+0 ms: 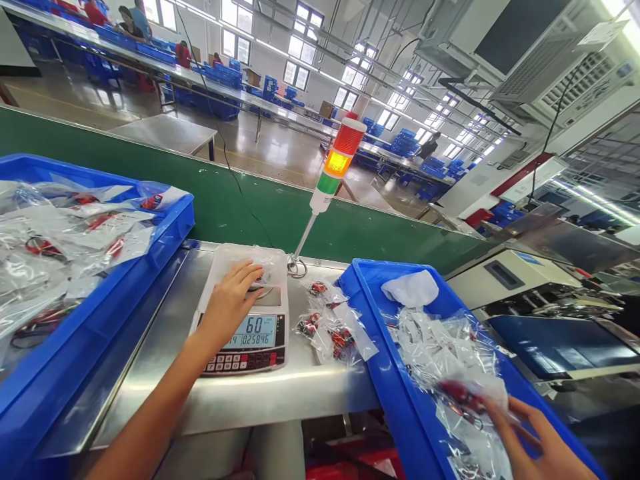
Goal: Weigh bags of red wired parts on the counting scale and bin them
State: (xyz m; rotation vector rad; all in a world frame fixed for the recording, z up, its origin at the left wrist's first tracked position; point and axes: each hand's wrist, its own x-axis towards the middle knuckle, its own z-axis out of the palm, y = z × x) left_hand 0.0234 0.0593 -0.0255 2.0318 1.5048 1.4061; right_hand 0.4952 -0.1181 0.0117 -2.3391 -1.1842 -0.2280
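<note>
1. Along the steel bench (150, 380), the left hand (230, 303) lies with fingers spread, pressing a clear plastic bag (245, 257) onto a digital scale (240, 347), apparently to keep it on the pan.
2. At lower right, the right hand (535, 437) pinches a bag of red parts (463, 397) over a blue bin (387, 360), perhaps so anything dropped lands inside.
3. Just right of the scale lie more bagged red parts (330, 327).
4. Behind the scale stands a stack light (340, 160); at upper left, people (133, 21) work along benches.
</note>
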